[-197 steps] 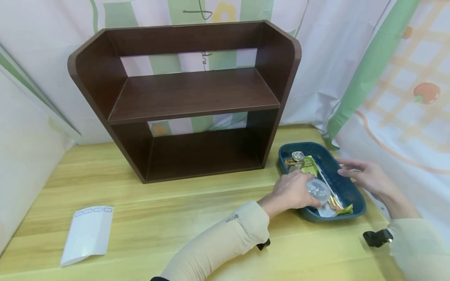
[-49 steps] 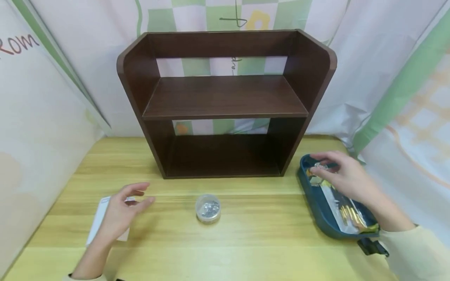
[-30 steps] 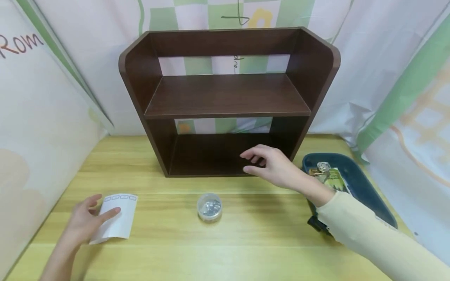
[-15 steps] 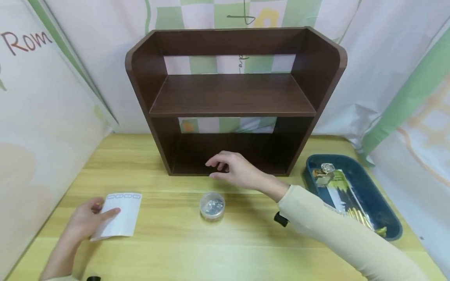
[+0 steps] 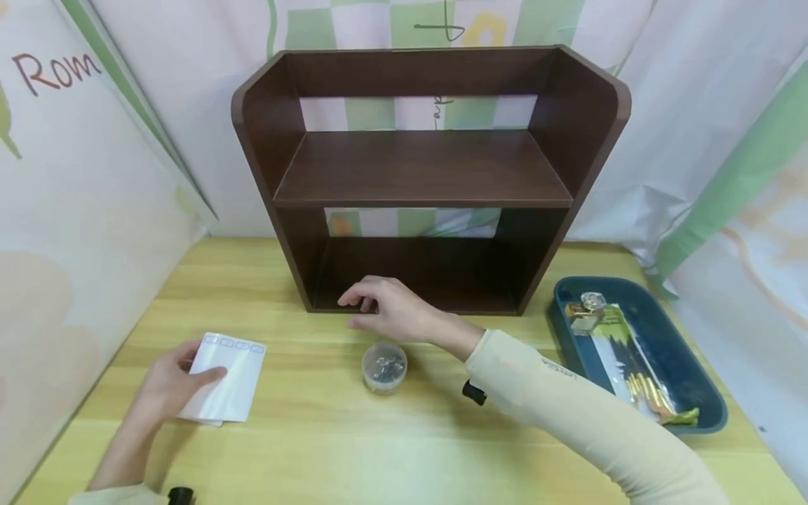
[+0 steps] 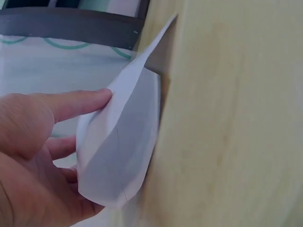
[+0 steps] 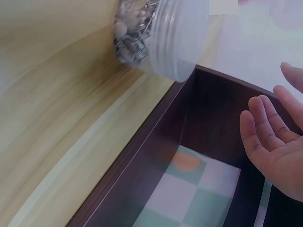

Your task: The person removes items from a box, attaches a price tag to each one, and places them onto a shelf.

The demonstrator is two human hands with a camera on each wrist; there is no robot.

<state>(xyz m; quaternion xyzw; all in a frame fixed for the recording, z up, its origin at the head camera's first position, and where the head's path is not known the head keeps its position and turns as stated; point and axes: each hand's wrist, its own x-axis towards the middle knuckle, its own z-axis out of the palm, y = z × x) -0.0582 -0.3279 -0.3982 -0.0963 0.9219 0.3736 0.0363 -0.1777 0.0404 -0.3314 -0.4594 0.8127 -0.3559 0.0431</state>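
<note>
My left hand point(image 5: 165, 382) pinches a folded white sheet of paper point(image 5: 235, 382), thumb on top and fingers beneath. A row of blue outlined boxes runs along the paper's far edge. In the left wrist view the folded paper point(image 6: 125, 151) gapes at the side, its layers apart, close over the table. My right hand point(image 5: 394, 308) hovers with loosely bent fingers and holds nothing. Just below it in the head view stands a round clear plastic jar point(image 5: 385, 368) with small silvery metal pieces. The right wrist view shows the jar point(image 7: 177, 42) apart from the right hand point(image 7: 277, 137).
A dark brown two-tier shelf point(image 5: 416, 168) stands at the back of the wooden table point(image 5: 315, 449). On the right, a dark blue tray point(image 5: 663, 333) holds a glass bottle point(image 5: 583, 319) with a faceted stopper and a clear packet point(image 5: 637, 372) of gold-tipped sticks. Curtains hang around.
The jar, gripped over the tray at first, now stands mid-table. My right hand has moved from the tray leftward to above the jar. My left hand has taken hold of the paper and tilted it.
</note>
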